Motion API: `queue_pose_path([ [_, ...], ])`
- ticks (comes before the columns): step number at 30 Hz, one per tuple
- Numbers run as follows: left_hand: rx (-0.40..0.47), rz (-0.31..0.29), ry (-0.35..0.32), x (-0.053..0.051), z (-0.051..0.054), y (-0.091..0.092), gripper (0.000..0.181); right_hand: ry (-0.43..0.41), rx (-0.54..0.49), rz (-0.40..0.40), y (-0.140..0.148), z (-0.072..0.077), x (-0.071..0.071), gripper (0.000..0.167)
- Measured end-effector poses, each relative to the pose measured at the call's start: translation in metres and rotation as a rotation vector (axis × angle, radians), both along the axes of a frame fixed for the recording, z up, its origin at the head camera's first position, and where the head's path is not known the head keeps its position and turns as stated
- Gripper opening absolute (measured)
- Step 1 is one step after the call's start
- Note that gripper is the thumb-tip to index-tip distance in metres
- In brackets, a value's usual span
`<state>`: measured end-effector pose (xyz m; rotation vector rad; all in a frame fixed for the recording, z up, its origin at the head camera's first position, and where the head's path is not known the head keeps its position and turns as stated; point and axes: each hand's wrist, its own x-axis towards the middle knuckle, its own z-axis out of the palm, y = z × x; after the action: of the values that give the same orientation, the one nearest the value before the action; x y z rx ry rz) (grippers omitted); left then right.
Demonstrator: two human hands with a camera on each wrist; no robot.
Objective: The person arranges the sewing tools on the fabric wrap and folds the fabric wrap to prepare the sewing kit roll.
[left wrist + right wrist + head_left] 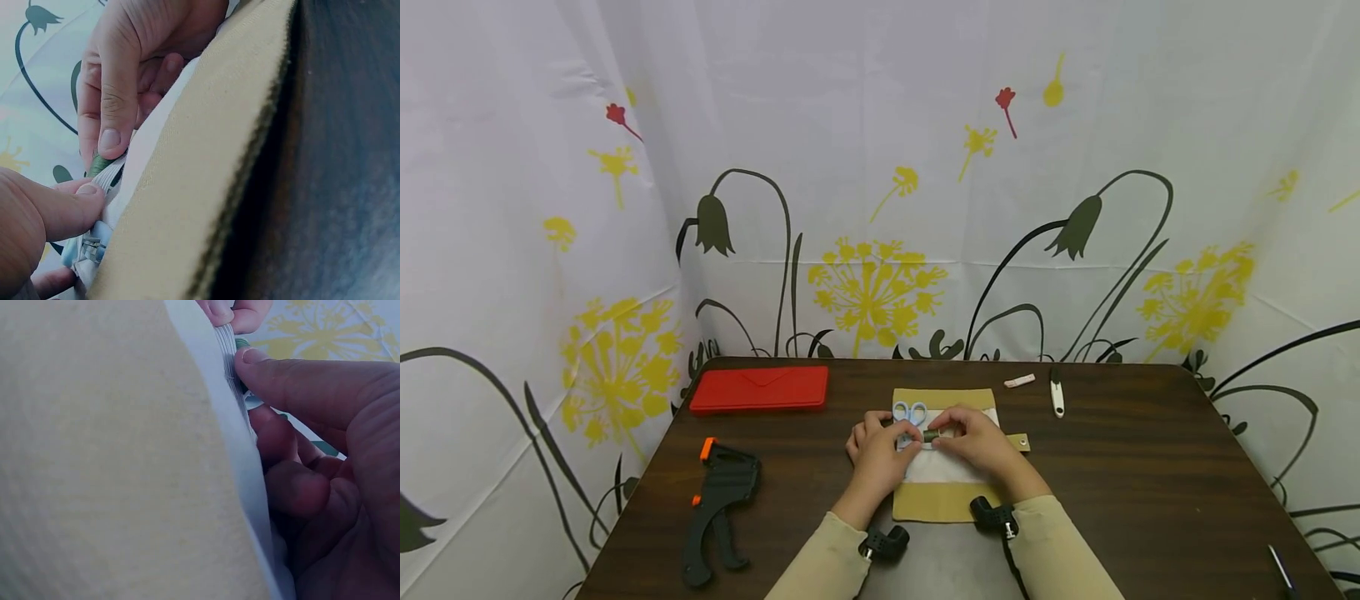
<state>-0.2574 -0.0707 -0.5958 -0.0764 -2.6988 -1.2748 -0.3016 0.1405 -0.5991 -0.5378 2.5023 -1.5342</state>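
A tan fabric sewing pouch (934, 503) with a white lining lies unfolded on the table before me. My left hand (878, 450) pinches the white elastic band (112, 169) between thumb and finger. From the other side, my right hand (979, 442) pinches a spool of green thread (931, 436) at the band; in the right wrist view the green thread (241, 342) shows between the band and the thumb. Light blue scissors (910, 410) lie on the lining beside the left hand, their lower part covered by it. A snap tab (1019, 442) sticks out at the pouch's right.
A red case (760, 389) lies at the back left, with a black clamp (722, 508) with orange pads nearer me. Behind the pouch to the right are a small pale pink item (1019, 381) and a white-handled tool (1057, 395). A pen (1281, 568) lies front right.
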Motion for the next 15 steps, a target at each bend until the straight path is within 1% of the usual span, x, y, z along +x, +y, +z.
queue_pose_path([
  [4,-0.011,0.002,0.007,-0.0006,-0.0009,-0.0001,0.018,0.014,-0.009,0.018,-0.0002,0.0012,0.0002,0.016],
  [8,-0.019,0.009,-0.006,-0.0020,-0.0050,0.0003,0.017,-0.011,-0.033,0.046,-0.0005,0.0005,-0.0007,0.016],
  [9,-0.014,0.007,-0.007,-0.0011,-0.0028,0.0003,0.017,-0.017,-0.034,0.050,-0.0004,0.0005,-0.0010,0.016],
  [11,-0.013,0.007,0.005,-0.0012,-0.0032,0.0006,0.018,-0.022,-0.028,0.055,-0.0003,0.0003,-0.0014,0.016],
  [13,-0.010,0.008,0.010,-0.0010,-0.0022,0.0010,0.019,-0.012,-0.014,0.061,0.0003,0.0003,-0.0020,0.016],
  [15,-0.009,0.010,0.029,-0.0011,-0.0020,0.0013,0.020,-0.001,-0.001,0.065,0.0007,0.0009,-0.0022,0.016],
])
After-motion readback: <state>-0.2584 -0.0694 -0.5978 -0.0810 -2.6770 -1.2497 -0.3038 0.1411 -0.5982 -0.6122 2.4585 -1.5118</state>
